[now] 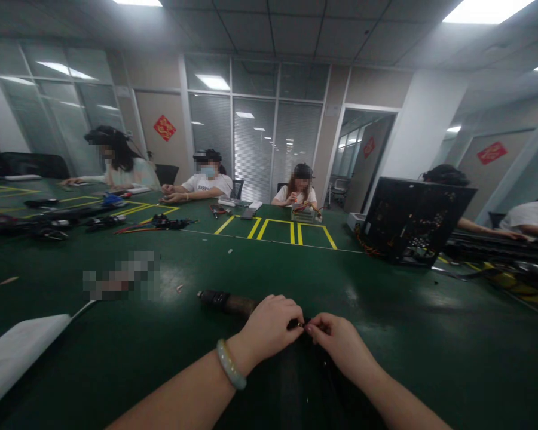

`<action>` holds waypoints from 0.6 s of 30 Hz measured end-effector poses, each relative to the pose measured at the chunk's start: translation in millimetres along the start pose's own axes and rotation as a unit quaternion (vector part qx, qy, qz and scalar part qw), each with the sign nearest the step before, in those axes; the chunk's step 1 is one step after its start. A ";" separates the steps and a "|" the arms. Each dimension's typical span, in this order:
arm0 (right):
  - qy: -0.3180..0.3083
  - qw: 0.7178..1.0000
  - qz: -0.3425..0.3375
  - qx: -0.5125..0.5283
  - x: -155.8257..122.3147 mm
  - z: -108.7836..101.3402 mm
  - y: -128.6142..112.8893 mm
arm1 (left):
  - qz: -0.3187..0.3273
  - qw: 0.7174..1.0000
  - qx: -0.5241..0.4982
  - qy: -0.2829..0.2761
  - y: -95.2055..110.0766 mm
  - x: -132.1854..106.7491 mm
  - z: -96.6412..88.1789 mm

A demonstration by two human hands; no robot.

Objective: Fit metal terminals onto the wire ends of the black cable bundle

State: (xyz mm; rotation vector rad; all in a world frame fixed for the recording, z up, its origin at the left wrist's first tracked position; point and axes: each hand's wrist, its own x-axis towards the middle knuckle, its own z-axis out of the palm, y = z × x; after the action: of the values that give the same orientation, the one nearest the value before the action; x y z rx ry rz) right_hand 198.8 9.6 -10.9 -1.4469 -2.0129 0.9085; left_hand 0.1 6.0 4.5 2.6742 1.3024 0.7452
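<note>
My left hand, with a pale green bangle on its wrist, is closed in a pinch above the table. Opposite it, my right hand pinches too, and the fingertips of both hands nearly meet. A tiny dark piece with a bright glint shows between them; its kind is too small to tell. A dark cylindrical tool-like body with a metal tip lies on the table behind my left hand, which hides its right end. Dark, strap-like shapes below the hands are hard to make out.
The green table has yellow tape marks. A white object with a cable lies at left. Black parts and wires are farther back. A black panel-like casing stands at right. Several people sit around the table.
</note>
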 end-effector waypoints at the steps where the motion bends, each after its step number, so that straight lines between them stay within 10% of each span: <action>1: 0.003 1.000 0.000 0.003 0.2 0.3 -0.5 | -0.004 1.000 -0.001 0.002 0.3 -0.4 0.2; 18: 0.042 0.999 -0.011 -0.014 9.4 2.4 8.1 | -0.050 0.998 0.031 0.012 2.9 3.7 4.4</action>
State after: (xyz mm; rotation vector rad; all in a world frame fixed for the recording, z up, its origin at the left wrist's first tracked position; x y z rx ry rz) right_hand 199.1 19.7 -18.4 -1.4511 -1.9835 0.7986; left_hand 6.1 7.6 2.9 2.6317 1.4759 0.7402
